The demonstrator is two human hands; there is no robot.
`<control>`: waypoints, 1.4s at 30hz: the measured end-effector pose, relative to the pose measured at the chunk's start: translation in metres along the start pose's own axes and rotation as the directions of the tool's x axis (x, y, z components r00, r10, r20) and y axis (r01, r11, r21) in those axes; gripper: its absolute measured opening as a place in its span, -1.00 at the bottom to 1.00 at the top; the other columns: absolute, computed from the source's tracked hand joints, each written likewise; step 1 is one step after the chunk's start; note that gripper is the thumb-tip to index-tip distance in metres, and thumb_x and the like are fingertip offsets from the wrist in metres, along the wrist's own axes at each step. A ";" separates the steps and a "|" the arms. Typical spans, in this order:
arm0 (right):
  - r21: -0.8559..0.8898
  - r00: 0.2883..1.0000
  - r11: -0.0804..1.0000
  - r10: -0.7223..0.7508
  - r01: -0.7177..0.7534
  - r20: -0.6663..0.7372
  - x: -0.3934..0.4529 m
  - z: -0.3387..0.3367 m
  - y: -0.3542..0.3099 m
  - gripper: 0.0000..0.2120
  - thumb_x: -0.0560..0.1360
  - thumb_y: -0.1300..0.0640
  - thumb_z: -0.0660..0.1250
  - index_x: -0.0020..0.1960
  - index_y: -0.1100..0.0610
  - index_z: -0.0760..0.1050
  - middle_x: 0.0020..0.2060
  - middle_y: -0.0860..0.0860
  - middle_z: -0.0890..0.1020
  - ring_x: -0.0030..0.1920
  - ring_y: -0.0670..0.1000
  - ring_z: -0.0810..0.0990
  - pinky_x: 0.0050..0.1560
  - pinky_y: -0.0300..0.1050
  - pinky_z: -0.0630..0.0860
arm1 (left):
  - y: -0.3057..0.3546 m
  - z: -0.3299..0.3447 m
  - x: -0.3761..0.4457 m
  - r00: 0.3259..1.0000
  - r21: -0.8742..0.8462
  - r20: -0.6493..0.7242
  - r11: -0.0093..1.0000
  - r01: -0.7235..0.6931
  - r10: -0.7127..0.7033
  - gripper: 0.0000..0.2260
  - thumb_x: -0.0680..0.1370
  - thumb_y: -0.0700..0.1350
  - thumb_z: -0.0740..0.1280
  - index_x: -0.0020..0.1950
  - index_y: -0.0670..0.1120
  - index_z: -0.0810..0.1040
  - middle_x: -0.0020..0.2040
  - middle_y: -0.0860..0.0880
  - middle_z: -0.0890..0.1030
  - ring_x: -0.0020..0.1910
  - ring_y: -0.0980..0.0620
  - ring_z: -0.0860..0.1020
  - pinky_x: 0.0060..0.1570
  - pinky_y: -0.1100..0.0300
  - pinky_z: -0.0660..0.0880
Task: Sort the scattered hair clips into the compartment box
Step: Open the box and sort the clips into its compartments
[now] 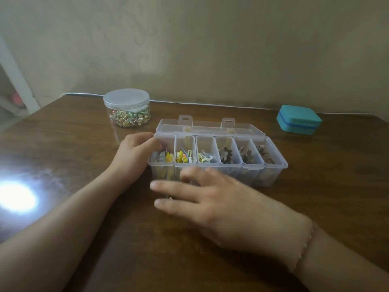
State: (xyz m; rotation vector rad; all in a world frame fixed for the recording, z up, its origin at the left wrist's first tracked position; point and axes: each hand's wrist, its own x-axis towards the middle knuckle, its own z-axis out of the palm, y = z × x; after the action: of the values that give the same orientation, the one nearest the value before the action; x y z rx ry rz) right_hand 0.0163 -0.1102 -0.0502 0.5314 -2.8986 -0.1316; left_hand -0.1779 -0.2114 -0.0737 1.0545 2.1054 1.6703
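A clear compartment box [271, 165] stands open mid-table with its lid [210, 129] tipped back. Its three left compartments hold yellow and pastel hair clips [184, 158]. The three right ones hold brown flower clips [225, 153]. My left hand [134, 152] curls its fingers round the box's left end. My right hand [210, 199] lies just in front of the box, fingers straight and spread, motion-blurred. A small pale thing [171, 198] shows between two of its fingers; I cannot tell what it is.
A round clear jar [127, 108] with a lid, full of gold and green pieces, stands behind the box to the left. A shut teal case [299, 120] sits at the back right. A bright glare [16, 199] falls on the brown table [315, 207] at left.
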 end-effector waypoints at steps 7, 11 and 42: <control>0.300 0.997 0.953 0.023 -0.046 0.080 -0.008 -0.003 0.005 -0.82 0.58 0.17 0.29 0.15 0.07 0.57 0.13 -0.04 0.53 0.12 -0.07 0.48 0.05 -0.07 0.54 | 0.000 -0.001 0.000 0.999 -0.039 0.022 0.999 0.030 -0.029 -0.79 0.35 -0.06 0.25 -0.34 0.06 0.67 -0.32 0.08 0.66 -0.29 0.20 0.55 -0.19 0.13 0.40; 0.480 0.955 0.867 0.240 -0.130 -0.175 -0.022 -0.012 0.018 -0.85 0.51 0.22 0.36 0.08 0.15 0.60 0.00 -0.05 0.61 0.03 -0.12 0.57 0.07 -0.19 0.55 | 0.002 -0.002 -0.001 0.998 -0.036 0.063 0.999 0.026 -0.024 -0.78 0.35 -0.06 0.24 -0.35 0.10 0.68 -0.28 0.10 0.69 -0.28 0.26 0.57 -0.18 0.15 0.40; -0.368 0.996 0.929 0.057 -0.030 0.065 0.007 0.003 -0.004 -0.61 0.58 0.21 0.02 0.13 -0.04 0.58 0.03 -0.07 0.67 0.53 0.22 0.13 0.44 0.39 -0.18 | -0.002 0.003 0.001 0.993 0.019 0.117 0.999 -0.028 0.025 -0.76 0.38 -0.05 0.23 -0.20 -0.05 0.68 -0.21 -0.04 0.69 -0.19 0.11 0.57 -0.11 0.10 0.45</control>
State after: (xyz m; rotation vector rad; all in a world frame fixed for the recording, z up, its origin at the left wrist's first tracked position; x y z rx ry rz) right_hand 0.0108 -0.1162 -0.0528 0.4004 -2.8491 -0.6851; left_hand -0.1779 -0.2084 -0.0761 1.1616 2.0478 1.5618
